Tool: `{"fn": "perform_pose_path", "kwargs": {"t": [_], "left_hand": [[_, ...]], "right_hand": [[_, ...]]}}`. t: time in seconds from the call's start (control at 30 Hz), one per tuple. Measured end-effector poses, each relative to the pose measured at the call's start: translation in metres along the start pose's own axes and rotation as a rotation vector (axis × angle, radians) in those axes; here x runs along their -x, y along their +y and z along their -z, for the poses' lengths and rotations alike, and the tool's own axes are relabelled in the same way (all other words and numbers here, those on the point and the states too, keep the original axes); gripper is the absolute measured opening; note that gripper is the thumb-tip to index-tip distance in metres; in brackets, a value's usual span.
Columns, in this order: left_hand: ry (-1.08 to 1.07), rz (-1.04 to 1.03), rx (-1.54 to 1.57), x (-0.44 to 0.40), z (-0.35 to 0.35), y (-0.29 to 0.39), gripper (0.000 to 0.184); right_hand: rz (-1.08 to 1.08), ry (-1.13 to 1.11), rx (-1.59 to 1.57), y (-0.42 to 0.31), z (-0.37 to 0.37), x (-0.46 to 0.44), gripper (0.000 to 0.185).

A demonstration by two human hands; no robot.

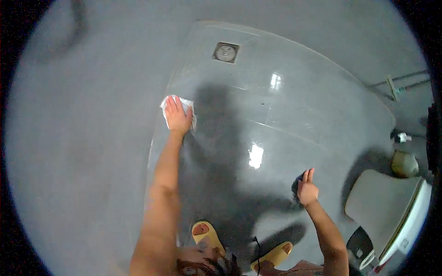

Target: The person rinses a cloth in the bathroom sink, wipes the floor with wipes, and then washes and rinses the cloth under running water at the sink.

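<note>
The left hand (178, 114) lay flat, fingers extended, over a white cloth (189, 104). The right hand (307, 188) had two fingers straight; whether it held anything, I couldn't tell. Right of it, a white-edged object (411, 230) bore an unreadable mark.

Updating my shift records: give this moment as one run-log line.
left hand: spread on white cloth | right hand: two fingers extended, no held object visible | floor drain: beyond both hands

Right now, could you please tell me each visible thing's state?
Thin white cloth: spread, edges uneven
Bare left hand: open, over the cloth
Bare right hand: two fingers extended, nothing visibly held
Yellow open-toed slippers: worn
Square metal drain: grate in place
Smooth grey floor: glossy, wetness unclear
</note>
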State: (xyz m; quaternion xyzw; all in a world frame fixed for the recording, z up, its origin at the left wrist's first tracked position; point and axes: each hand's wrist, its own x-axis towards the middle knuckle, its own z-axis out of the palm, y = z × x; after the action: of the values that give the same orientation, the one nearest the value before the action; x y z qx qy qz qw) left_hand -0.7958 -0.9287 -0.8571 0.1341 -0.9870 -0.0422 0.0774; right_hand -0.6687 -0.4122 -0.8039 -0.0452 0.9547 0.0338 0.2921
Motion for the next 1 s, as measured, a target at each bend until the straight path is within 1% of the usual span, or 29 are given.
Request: {"fn": "perform_pose_path", "kwargs": {"t": [0.03, 0.07, 0.1, 0.13, 0.17, 0.23, 0.27, 0.3, 0.37, 0.43, 0.47, 0.5, 0.57, 0.63, 0.7, 0.73, 0.8, 0.83, 0.87, 0.9, 0.93, 0.97, 1.0], "left_hand": [[0.001, -0.022, 0.024, -0.024, -0.01, 0.006, 0.069], [0.082, -0.108, 0.033, -0.036, -0.009, 0.015, 0.069], [0.086, -0.17, 0.028, -0.044, -0.016, 0.029, 0.069], [0.087, -0.238, 0.021, -0.054, -0.019, 0.062, 0.069], [0.084, -0.297, 0.007, -0.05, -0.027, 0.084, 0.069], [0.086, -0.398, 0.12, -0.017, -0.013, 0.148, 0.068], [-0.008, -0.407, 0.144, 0.01, 0.003, 0.181, 0.067], [-0.091, -0.411, 0.158, 0.049, 0.025, 0.211, 0.067], [-0.16, -0.465, 0.15, 0.133, 0.03, 0.251, 0.066], [-0.35, -0.725, 0.303, 0.2, 0.066, 0.255, 0.066], [-0.422, -0.837, 0.382, 0.192, 0.038, 0.241, 0.066], [-0.494, -0.954, 0.464, 0.204, 0.041, 0.226, 0.067], [-0.6, -1.036, 0.555, 0.202, 0.041, 0.177, 0.069], [-0.54, -0.947, 0.427, 0.202, 0.056, 0.123, 0.074], [-0.499, -0.991, 0.214, 0.211, 0.078, 0.091, 0.076], [-0.552, -1.144, 0.28, 0.22, 0.079, 0.095, 0.076], [-0.675, -1.439, 0.415, 0.24, 0.079, 0.106, 0.077], [-0.78, -1.552, 0.555, 0.253, 0.08, 0.13, 0.076], [-0.886, -1.661, 0.697, 0.27, 0.079, 0.166, 0.076], [-0.907, -1.81, 0.664, 0.29, 0.071, 0.201, 0.074], [-0.923, -1.957, 0.635, 0.305, 0.057, 0.231, 0.073], [-0.892, -1.89, 0.828, 0.308, 0.041, 0.258, 0.07], [-0.858, -1.809, 1.02, 0.3, 0.029, 0.283, 0.067]], "right_hand": [[0.003, 0.02, 0.021, -0.006, -0.005, 0.016, 0.052], [-0.034, 0.008, -0.001, -0.008, -0.005, 0.019, 0.056], [-0.069, -0.011, -0.022, -0.012, -0.002, 0.022, 0.06], [-0.066, 0.004, -0.03, -0.008, 0.004, 0.026, 0.063], [-0.069, 0.02, -0.033, -0.01, 0.003, 0.028, 0.058], [-0.076, 0.05, -0.049, -0.014, 0.014, 0.042, 0.049], [-0.098, 0.025, -0.068, -0.018, 0.024, 0.05, 0.051], [-0.095, 0.057, -0.086, -0.014, 0.022, 0.064, 0.052], [-0.089, 0.131, -0.122, -0.01, 0.013, 0.073, 0.052], [-0.102, 0.074, -0.14, -0.011, 0.02, 0.085, 0.054], [-0.092, 0.028, -0.157, -0.013, 0.016, 0.045, 0.056], [-0.089, -0.015, -0.175, -0.005, 0.019, 0.048, 0.059], [-0.027, -0.043, -0.212, 0.003, 0.021, 0.047, 0.057], [0.039, -0.04, -0.231, 0.013, 0.028, 0.053, 0.057], [0.117, 0.069, -0.292, 0.021, 0.026, 0.054, 0.056], [0.161, 0.126, -0.321, 0.023, 0.025, 0.056, 0.056], [0.185, 0.168, -0.445, 0.02, 0.025, 0.072, 0.049], [0.197, 0.193, -0.511, 0.02, 0.022, 0.084, 0.045], [0.22, 0.268, -0.552, 0.021, 0.009, 0.096, 0.046], [0.184, 0.17, -0.604, 0.022, 0.013, 0.111, 0.046], [0.181, 0.13, -0.606, 0.023, 0.005, 0.122, 0.046], [0.183, 0.093, -0.603, 0.028, -0.003, 0.132, 0.046], [0.181, 0.103, -0.649, 0.035, -0.007, 0.14, 0.046]]}}
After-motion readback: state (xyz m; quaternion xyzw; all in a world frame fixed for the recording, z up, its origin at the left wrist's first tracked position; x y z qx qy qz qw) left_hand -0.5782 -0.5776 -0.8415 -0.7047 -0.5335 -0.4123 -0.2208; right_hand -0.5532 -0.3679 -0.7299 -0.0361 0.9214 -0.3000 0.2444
